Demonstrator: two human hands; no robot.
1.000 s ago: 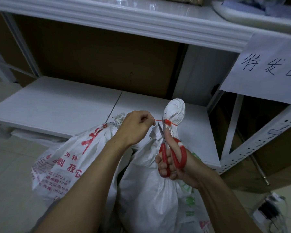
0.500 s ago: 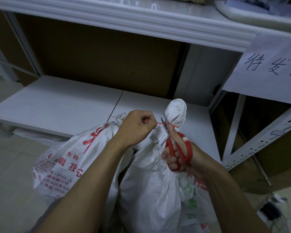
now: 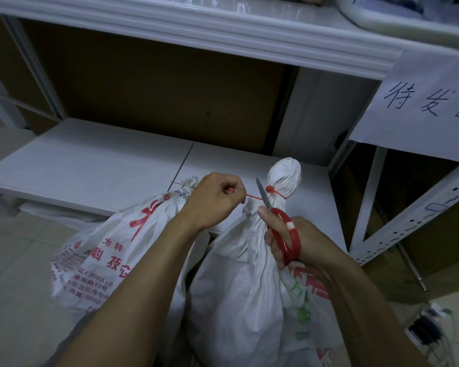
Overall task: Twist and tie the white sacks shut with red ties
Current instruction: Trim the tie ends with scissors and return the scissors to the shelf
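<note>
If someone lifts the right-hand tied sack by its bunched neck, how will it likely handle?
The right-hand sack looks floppy: its woven cloth creases and sags below the red tie. It bulges full, so it is probably heavy. The tie cinches the neck tightly, so the knob above it should give a fair, non-slip grip.

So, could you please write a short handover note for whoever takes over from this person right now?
Left hand: closed, pinching the free tail of the red tie and pulling it taut to the left.
Right hand: holding the red-handled scissors, blades up against the tail beside the knot.
Right sack: neck twisted and cinched by the tie; its tail is not yet trimmed.
Left sack: leans against the low white shelf; its neck is bunched, with a thin red strand there, but whether it is fully tied is hidden behind the left hand.
Left to do: snip the tail, then check the left sack.
</note>
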